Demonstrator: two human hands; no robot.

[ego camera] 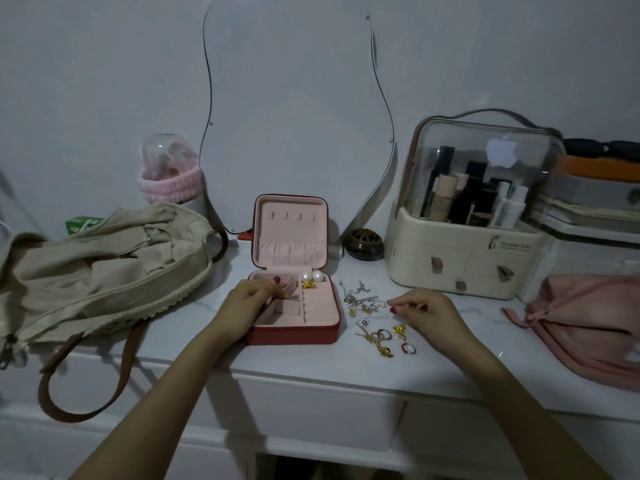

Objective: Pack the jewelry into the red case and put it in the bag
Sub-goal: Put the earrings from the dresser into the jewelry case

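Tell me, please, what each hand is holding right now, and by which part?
The left hand steadies the red case at its left front edge. The right hand seems to pinch a thin chain; where exactly is unclear.

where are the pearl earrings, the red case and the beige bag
pearl earrings [311, 276], head view, on the left pearl
red case [294, 336], head view, on its front wall
beige bag [104, 268], head view, on the crumpled canvas body
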